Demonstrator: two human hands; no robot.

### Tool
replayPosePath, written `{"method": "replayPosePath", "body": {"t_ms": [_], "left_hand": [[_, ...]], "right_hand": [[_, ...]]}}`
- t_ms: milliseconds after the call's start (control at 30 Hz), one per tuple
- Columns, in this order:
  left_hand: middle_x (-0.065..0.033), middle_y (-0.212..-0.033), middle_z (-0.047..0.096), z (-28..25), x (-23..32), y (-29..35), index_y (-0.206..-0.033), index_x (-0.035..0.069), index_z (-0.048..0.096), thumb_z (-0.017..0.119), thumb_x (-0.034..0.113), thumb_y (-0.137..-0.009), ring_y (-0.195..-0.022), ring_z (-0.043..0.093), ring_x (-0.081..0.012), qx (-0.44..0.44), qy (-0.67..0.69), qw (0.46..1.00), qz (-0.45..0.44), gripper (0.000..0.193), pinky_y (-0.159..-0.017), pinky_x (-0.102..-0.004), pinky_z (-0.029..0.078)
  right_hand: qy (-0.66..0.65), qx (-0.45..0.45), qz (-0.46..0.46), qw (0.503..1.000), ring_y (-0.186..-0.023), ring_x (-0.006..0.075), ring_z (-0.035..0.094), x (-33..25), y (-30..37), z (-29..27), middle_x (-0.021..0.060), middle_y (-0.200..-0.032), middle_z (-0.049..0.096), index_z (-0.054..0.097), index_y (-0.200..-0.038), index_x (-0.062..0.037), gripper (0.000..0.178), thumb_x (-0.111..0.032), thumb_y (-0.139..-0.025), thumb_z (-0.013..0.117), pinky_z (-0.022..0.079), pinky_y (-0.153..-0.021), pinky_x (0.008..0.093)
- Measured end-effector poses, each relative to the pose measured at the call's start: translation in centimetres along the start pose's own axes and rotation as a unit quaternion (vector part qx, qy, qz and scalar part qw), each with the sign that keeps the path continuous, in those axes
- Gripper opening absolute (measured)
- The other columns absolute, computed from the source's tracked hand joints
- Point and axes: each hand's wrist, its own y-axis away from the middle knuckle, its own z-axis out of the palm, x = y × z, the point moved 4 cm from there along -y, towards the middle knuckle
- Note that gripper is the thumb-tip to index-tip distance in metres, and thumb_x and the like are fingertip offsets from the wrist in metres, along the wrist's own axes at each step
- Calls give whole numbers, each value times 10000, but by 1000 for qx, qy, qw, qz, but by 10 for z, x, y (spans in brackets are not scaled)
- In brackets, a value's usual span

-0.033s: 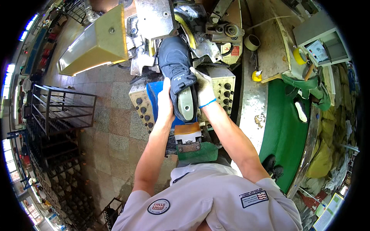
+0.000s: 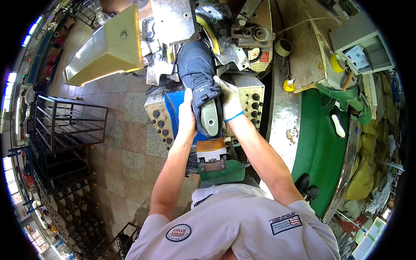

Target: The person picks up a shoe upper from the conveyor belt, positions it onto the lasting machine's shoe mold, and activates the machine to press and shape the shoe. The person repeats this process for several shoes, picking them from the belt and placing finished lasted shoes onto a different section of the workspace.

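Observation:
A dark grey shoe upper (image 2: pixel 197 71) sits on a grey-green shoe last (image 2: pixel 209 119), its toe pointing away from me into the metal jaws of a machine (image 2: pixel 173 21). My bare left hand (image 2: pixel 186 116) is closed against the left side of the heel. On the opposite side my right hand (image 2: pixel 229 100), in a whitish glove with a blue band at the wrist, grips the shoe by its collar, the thumb near the tongue. The palm sides of both hands are hidden. Just below the heel is a machine pad (image 2: pixel 210 145) with a brown top.
Knobbed control boxes (image 2: pixel 159 121) flank the shoe. A large yellowish machine cover (image 2: pixel 108 47) juts out at the left, above a metal rack (image 2: pixel 71 119) on the tiled floor. At the right, a green work surface (image 2: pixel 320 151) bears dark shoes (image 2: pixel 306 187) and a white-soled shoe (image 2: pixel 338 125).

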Motion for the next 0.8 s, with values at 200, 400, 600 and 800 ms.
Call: {"method": "replayPosePath", "body": {"t_ms": [200, 400, 600, 800], "left_hand": [[-65, -1073, 706, -19, 10, -23, -1172, 19, 674, 478, 481, -1040, -933, 651, -158, -45, -56, 997, 32, 519, -872, -315, 504], [-85, -1096, 709, -13, 19, -20, -1176, -18, 669, 473, 446, -1048, -955, 655, -171, -52, -51, 997, 25, 520, -899, -315, 494], [-63, -1082, 709, -15, 7, -27, -1167, 16, 673, 476, 456, -1045, -944, 656, -166, -40, -14, 999, 22, 497, -883, -318, 504], [-47, -1055, 715, -12, -8, -28, -1153, 30, 678, 454, 454, -1056, -922, 661, -159, -34, -5, 998, 56, 490, -865, -310, 509]], "right_hand": [[-22, 32, 31, 999, -866, 141, 621, 32, -1, 0, 51, -1006, 689, 697, -1058, 6, 460, -432, -919, 728, 532, -813, 308], [4, 52, 12, 999, -801, 126, 597, 32, 0, 4, 37, -936, 676, 707, -991, 11, 468, -454, -933, 706, 516, -746, 295], [36, 95, 16, 995, -756, 99, 556, 35, -14, -11, 8, -871, 663, 730, -915, -2, 418, -420, -928, 725, 488, -694, 289], [52, 83, -9, 995, -774, 83, 574, 15, -1, 0, 5, -912, 679, 738, -962, 9, 331, -319, -962, 701, 498, -723, 282]]}}
